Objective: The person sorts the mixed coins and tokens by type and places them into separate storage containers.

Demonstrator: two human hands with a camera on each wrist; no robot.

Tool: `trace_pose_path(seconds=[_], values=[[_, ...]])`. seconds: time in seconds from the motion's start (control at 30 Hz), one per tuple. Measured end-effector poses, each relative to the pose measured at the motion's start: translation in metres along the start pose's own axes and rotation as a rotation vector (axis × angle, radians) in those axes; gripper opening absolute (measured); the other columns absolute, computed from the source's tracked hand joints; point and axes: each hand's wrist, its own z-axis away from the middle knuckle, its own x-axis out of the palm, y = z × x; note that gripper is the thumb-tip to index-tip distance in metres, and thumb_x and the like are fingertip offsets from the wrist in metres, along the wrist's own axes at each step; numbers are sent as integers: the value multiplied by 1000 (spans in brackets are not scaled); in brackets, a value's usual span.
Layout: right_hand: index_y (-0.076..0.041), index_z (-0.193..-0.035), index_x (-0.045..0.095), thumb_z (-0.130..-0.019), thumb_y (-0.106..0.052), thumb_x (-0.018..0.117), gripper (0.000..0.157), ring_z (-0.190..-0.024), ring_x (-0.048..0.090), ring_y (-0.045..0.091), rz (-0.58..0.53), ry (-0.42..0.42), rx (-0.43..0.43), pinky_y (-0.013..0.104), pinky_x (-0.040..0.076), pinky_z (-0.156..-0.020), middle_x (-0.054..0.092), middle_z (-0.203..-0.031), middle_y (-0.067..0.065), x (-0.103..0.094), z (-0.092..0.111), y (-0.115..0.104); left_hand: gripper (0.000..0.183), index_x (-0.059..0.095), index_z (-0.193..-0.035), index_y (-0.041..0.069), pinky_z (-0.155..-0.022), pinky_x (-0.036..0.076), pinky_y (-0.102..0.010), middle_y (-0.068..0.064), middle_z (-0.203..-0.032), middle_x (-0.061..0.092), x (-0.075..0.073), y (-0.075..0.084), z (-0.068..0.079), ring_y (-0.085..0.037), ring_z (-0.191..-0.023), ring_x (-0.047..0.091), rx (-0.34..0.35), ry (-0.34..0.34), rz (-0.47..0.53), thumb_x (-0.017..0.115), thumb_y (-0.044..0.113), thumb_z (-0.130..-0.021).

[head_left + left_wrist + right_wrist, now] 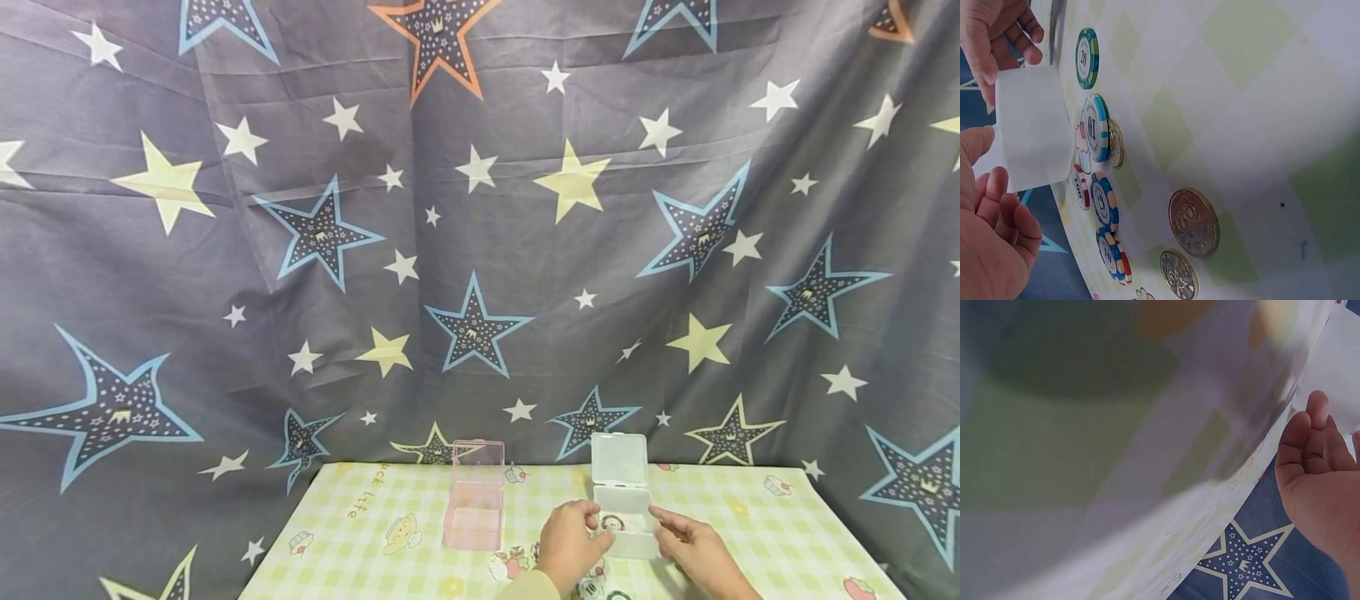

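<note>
A small white plastic box (630, 546) stands on the table with its hinged lid (619, 458) raised at the back. Inside it lies a round chip (612, 522). My left hand (568, 540) holds the box's left side, thumb at the front corner. On the opposite side my right hand (697, 552) grips it with thumb and forefinger near the rim. In front of the box, in the left wrist view, lie a green 20 chip (1087, 58), a light blue 10 chip (1097, 128), a red-and-white chip (1080, 187), dark blue chips (1105, 201) and several coins (1194, 222).
A pink transparent box (472, 529) with its lid up stands left of the white one. The checked tablecloth (375, 558) is green and white with printed cakes and fruit. A grey star-patterned curtain (510, 242) hangs behind the table's far edge.
</note>
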Motion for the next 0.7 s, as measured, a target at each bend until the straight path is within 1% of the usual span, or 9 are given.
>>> trace_pose_path(seconds=[0.13, 0.27, 0.43, 0.57, 0.7], values=[[-2, -145, 64, -106, -27, 65, 46, -86, 73, 19, 2, 0, 6, 37, 60, -76, 80, -106, 8, 1, -1, 0, 31, 81, -107, 14, -69, 52, -24, 14, -78, 66, 1, -2, -1, 2, -71, 53, 12, 3, 0, 92, 28, -81], [-2, -146, 64, -107, -29, 65, 47, -87, 74, 19, 3, -5, 9, 40, 62, -77, 80, -108, 9, 0, -1, -1, 31, 81, -106, 15, -69, 51, -23, 15, -78, 66, 1, -4, -1, 3, -71, 52, 24, 1, -9, 91, 29, -80], [-3, -146, 63, -106, -32, 65, 50, -89, 74, 20, 8, -12, 18, 42, 63, -79, 80, -112, 11, 0, -2, -1, 32, 81, -107, 14, -71, 53, -24, 14, -79, 68, -4, -5, 1, 3, -72, 55, 40, -10, 3, 91, 29, -81], [-3, -147, 63, -107, -33, 64, 50, -88, 74, 20, 10, -18, 24, 42, 62, -79, 80, -109, 9, 0, -2, -1, 32, 81, -108, 13, -73, 55, -24, 13, -80, 69, -10, -6, 3, 4, -73, 56, 50, -21, 20, 91, 27, -81], [-2, -147, 62, -107, -33, 64, 51, -88, 74, 19, 13, -20, 22, 41, 62, -78, 80, -109, 10, 0, -3, 1, 32, 81, -109, 13, -70, 53, -22, 14, -80, 69, -13, -10, 4, 5, -71, 54, 44, -42, 51, 89, 27, -81]])
